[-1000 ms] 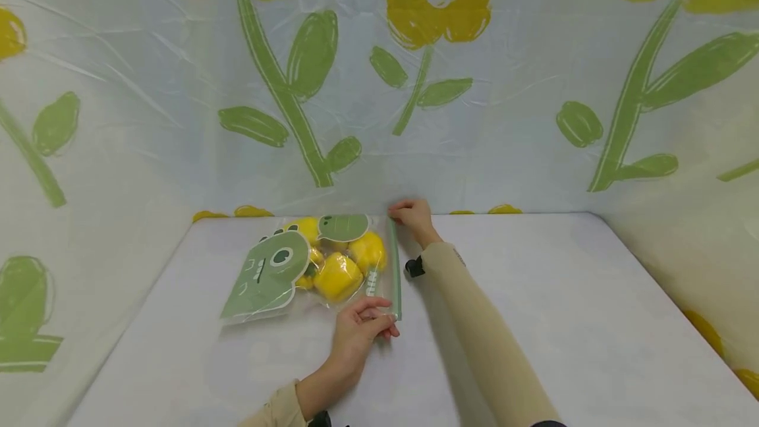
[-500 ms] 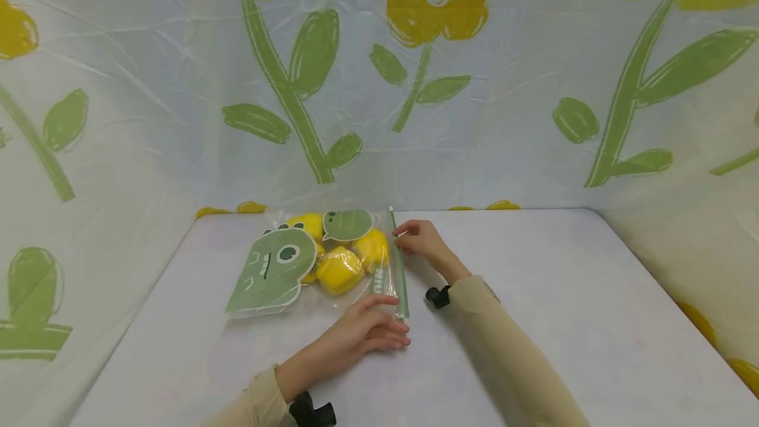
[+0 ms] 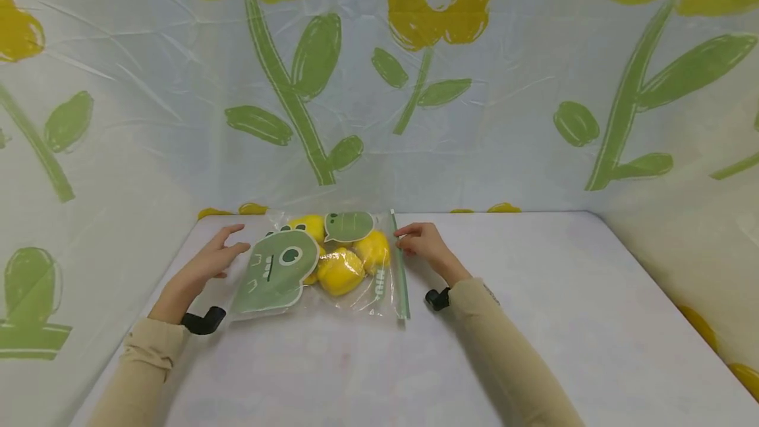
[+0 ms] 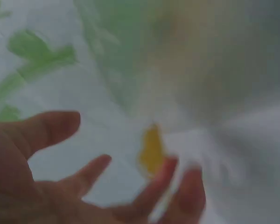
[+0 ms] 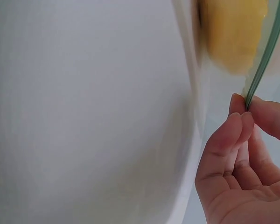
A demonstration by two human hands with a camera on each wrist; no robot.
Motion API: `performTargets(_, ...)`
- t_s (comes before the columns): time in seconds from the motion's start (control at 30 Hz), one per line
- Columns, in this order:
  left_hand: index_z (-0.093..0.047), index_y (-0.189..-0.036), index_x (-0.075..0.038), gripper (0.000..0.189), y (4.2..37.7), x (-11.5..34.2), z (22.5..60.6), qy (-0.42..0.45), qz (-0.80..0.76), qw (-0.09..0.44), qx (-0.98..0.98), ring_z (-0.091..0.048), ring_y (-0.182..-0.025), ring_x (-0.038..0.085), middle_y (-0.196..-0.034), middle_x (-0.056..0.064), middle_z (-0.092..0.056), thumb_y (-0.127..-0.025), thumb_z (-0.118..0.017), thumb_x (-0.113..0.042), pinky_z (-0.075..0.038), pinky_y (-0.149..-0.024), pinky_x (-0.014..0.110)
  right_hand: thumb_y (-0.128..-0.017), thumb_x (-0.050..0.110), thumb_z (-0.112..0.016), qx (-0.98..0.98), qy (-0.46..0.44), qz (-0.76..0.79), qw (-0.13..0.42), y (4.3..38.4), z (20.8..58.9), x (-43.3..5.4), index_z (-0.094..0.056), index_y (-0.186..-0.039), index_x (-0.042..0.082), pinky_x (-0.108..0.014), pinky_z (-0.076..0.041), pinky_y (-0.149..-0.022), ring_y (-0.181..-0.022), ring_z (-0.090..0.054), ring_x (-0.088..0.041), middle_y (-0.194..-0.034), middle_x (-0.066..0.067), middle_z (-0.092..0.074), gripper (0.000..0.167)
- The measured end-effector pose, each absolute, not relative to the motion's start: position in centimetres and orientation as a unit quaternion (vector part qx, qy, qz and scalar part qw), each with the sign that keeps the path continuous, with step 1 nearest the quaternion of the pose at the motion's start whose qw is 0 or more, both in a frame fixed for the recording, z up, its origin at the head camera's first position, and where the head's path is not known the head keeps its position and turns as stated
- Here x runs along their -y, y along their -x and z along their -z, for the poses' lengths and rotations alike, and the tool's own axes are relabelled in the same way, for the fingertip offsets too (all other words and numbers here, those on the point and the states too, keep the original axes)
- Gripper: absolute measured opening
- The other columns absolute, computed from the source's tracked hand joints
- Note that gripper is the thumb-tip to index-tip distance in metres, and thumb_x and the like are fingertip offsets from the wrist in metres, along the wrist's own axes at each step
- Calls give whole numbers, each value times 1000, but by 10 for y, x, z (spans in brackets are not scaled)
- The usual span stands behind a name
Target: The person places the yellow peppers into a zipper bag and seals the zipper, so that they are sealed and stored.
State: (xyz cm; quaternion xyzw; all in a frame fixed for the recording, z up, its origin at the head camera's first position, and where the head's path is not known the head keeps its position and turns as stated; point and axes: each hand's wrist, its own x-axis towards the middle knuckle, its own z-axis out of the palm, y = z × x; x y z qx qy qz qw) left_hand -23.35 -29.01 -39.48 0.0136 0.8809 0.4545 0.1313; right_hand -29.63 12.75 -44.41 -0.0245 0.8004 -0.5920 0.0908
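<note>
A clear zip bag [image 3: 275, 275] with a green cartoon dinosaur print lies on the table, its green zip strip [image 3: 403, 282] along the right side. Inside it are several yellow things [image 3: 340, 272], rounded and lumpy like bell peppers. My right hand [image 3: 423, 242] pinches the zip strip between thumb and fingers, which the right wrist view shows up close at the green strip [image 5: 268, 51]. At the bag's left end my left hand [image 3: 207, 259] reaches in with fingers spread, holding nothing. In the left wrist view its fingers [image 4: 56, 128] are apart, with the blurred bag above them.
The white tabletop [image 3: 534, 321] spreads around the bag. Behind it and at both sides hang pale cloth walls [image 3: 504, 150] with flower prints. A small black wrist camera [image 3: 204, 320] sits on the left wrist, another wrist camera [image 3: 437, 298] on the right.
My left hand has left the bag's near right corner and moved to its left end. The right hand first slid down the zip strip from the far corner, then stayed there.
</note>
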Motion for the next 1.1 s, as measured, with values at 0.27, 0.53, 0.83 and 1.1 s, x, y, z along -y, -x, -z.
performTargets(0.27, -18, -158, -10, 69, 251, 301, 441, -52, -579, 193, -790, -61, -77, 13, -91, 5, -63, -100, -55, -11, -51, -68, 29, -84, 0, -66, -802, 33, 591, 85, 296, 447, -148, -69, -111, -8, -30, -50, -68, -66, -56, -14, -81, -5, -69, 28)
performTargets(0.53, -28, -156, -16, 69, 255, 238, 452, -87, -626, 160, -758, -53, -66, 17, -70, 6, -53, -95, -55, 1, -49, -65, 32, -89, 3, -64, -790, 2, 607, 87, 295, 454, -212, -63, -123, -7, -28, -47, -66, -70, -54, -15, -78, -1, -63, 35)
performTargets(0.83, -33, -154, -14, 67, 258, 197, 457, -114, -640, 145, -746, -56, -64, 21, -73, 7, -64, -94, -58, 3, -51, -64, 32, -93, -1, -59, -718, -40, 687, 102, 295, 460, -257, -49, -134, -13, -22, -51, -68, -70, -57, -10, -81, 3, -67, 44)
performTargets(1.1, -34, -155, -16, 70, 263, 206, 465, -82, -646, 113, -751, -56, -67, 15, -73, 2, -63, -93, -60, 3, -50, -66, 28, -95, 4, -60, -726, -31, 679, 105, 293, 458, -249, -52, -134, -10, -24, -52, -72, -72, -58, -12, -83, 4, -67, 43)
